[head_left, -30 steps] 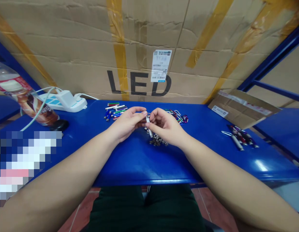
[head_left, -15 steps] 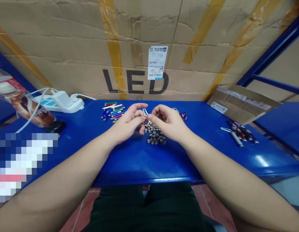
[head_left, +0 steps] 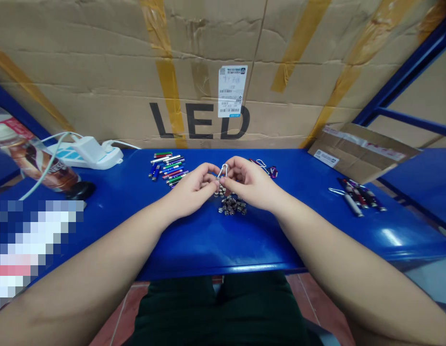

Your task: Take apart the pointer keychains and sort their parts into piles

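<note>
My left hand (head_left: 192, 188) and my right hand (head_left: 249, 183) meet above the blue table (head_left: 194, 250), with their fingertips pinching a small silver carabiner (head_left: 223, 170) whose lower end is hidden. Just below them lies a heap of small dark metal parts (head_left: 231, 205). Several slim coloured mini flashlights (head_left: 168, 168) lie in a row left of my left hand. Several coloured carabiners (head_left: 263, 166) lie just beyond my right hand, partly hidden by it.
Several long silver-and-dark pens with clips (head_left: 355, 201) lie at the table's right. A power strip (head_left: 84, 156), a plastic bottle (head_left: 35, 168) and a black object (head_left: 80, 191) stand at the left. A large cardboard box marked LED (head_left: 199, 120) stands behind the table.
The slim silver piece once upright between my fingers has given way to a carabiner loop showing above them. My hands have drawn slightly apart from the heap, and the view has tilted a little.
</note>
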Demonstrator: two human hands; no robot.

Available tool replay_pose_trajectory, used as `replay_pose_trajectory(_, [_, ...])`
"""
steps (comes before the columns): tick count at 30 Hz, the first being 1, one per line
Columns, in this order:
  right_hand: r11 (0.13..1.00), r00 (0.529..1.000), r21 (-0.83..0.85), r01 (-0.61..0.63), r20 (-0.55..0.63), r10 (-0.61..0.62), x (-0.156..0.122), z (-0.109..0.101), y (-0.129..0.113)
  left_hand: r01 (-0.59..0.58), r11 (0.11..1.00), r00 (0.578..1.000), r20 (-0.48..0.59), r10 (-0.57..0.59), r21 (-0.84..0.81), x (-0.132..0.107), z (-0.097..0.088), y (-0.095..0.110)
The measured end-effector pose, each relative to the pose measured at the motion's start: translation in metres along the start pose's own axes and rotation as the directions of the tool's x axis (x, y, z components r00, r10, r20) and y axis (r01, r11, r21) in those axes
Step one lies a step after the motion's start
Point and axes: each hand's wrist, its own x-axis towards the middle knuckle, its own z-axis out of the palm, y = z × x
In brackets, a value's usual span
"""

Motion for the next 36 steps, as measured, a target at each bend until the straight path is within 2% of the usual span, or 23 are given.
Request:
replay_pose_trajectory(4, [0.998,0.999,-0.069,-0.006,0.051,0.01,-0.001,-0.003,-0.003,-0.042,0.992,0.999,-0.022,0.045,0.119,0.002,-0.002,-0.001])
replay_pose_trajectory(7, [0.999,0.998,-0.039,-0.015,0.052,0.017,-0.002,-0.004,-0.002,-0.052,0.98,0.998,-0.037,0.06,0.192,0.003,-0.004,0.002])
replay_pose_trajectory(9, [0.998,0.998,0.04,-0.053,0.033,0.052,-0.001,-0.003,0.0,-0.052,0.964,0.996,-0.061,0.07,0.26,0.004,-0.005,0.005])
replay_pose_trajectory(11, [0.978,0.99,0.155,-0.14,0.032,0.137,0.0,-0.003,0.001,-0.063,0.936,0.992,-0.084,0.098,0.347,0.003,-0.006,0.009])
replay_pose_trajectory(14, [0.89,0.953,0.34,-0.302,0.084,0.291,0.001,-0.005,-0.001,-0.117,0.895,0.984,-0.073,0.164,0.431,0.002,-0.007,0.012])
replay_pose_trajectory(17, [0.815,0.921,0.43,-0.387,0.145,0.361,0.002,-0.008,-0.004,-0.165,0.887,0.98,-0.03,0.197,0.432,0.001,-0.008,0.013])
replay_pose_trajectory(24, [0.84,0.937,0.418,-0.346,0.104,0.335,0.001,-0.007,-0.005,-0.169,0.895,0.981,-0.019,0.194,0.412,0.002,-0.009,0.01])
replay_pose_trajectory(29, [0.759,0.903,0.496,-0.421,0.154,0.401,0.002,-0.008,-0.008,-0.227,0.848,0.964,-0.012,0.265,0.478,0.004,-0.01,0.009])
replay_pose_trajectory(36, [0.723,0.871,0.502,-0.474,0.146,0.469,0.003,-0.011,-0.015,-0.24,0.863,0.969,0.059,0.238,0.445,0.001,-0.01,0.011])
